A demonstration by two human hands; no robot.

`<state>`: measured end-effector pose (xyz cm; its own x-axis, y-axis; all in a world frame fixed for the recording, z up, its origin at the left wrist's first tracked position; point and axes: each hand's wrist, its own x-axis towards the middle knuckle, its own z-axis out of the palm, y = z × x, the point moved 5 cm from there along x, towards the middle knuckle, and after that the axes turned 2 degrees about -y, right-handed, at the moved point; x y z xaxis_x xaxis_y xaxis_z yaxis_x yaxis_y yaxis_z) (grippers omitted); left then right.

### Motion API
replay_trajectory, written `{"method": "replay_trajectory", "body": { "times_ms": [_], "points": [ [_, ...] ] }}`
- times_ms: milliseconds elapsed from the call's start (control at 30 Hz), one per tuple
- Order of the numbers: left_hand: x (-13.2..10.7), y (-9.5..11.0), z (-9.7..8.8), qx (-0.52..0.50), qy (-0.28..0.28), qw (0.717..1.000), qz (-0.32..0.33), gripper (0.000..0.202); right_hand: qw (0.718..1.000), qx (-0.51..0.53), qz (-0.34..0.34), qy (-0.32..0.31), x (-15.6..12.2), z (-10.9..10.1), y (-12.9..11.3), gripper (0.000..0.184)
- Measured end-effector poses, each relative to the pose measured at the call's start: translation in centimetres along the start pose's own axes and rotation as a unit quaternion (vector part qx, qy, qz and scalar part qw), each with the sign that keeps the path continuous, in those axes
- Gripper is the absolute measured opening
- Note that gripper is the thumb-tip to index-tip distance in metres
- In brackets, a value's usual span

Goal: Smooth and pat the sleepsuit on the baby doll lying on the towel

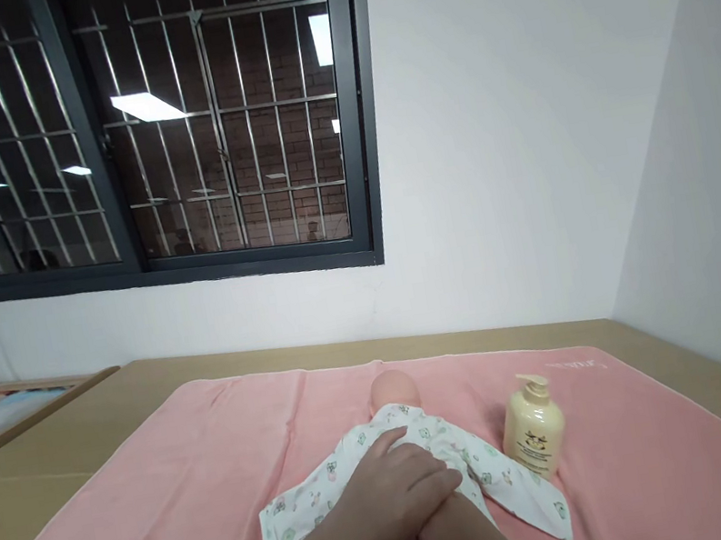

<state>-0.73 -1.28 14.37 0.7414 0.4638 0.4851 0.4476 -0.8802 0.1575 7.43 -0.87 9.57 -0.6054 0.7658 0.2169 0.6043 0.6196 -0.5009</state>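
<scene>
A baby doll (391, 390) lies face-up on a pink towel (166, 514), head toward the wall, dressed in a white printed garment (314, 490) with its sleeves spread out. My left hand (387, 491) rests flat on the doll's body, fingers stretched out and lying over my right hand (464, 538). My right hand sits low at the frame's bottom edge against the doll's lower body; its fingers are hidden under the left hand. A cream pump bottle (533, 431) stands upright on the towel just right of the doll's sleeve.
The towel covers a tan table (52, 451) set against a white wall, with another wall close on the right. A barred dark window (204, 121) is above. A wooden-edged surface (4, 417) adjoins at far left.
</scene>
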Motion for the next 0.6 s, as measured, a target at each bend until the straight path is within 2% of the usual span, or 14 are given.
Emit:
{"method": "replay_trajectory", "body": {
  "times_ms": [133,267,333,500,600],
  "points": [
    [0.1,-0.4,0.0,0.019,-0.008,1.000,0.018,0.033,1.000,-0.002,0.015,-0.001,0.3,-0.4,-1.5,0.029],
    [0.0,-0.2,-0.2,0.036,0.012,0.999,0.032,0.027,0.999,-0.027,0.022,-0.020,0.2,-0.2,-1.8,0.026],
    [-0.1,-0.1,-0.4,0.037,0.015,0.999,0.035,0.028,0.999,-0.035,0.019,-0.013,0.1,0.1,-1.8,0.027],
    [-0.5,-0.3,-0.4,0.017,0.004,0.999,0.052,0.040,0.998,-0.023,0.002,0.055,-0.2,-0.1,-1.8,0.023],
    [-0.7,-0.6,0.0,0.005,-0.002,0.999,0.050,0.048,0.998,-0.016,0.004,0.063,-0.4,-0.4,-2.1,0.022]
  ]
}}
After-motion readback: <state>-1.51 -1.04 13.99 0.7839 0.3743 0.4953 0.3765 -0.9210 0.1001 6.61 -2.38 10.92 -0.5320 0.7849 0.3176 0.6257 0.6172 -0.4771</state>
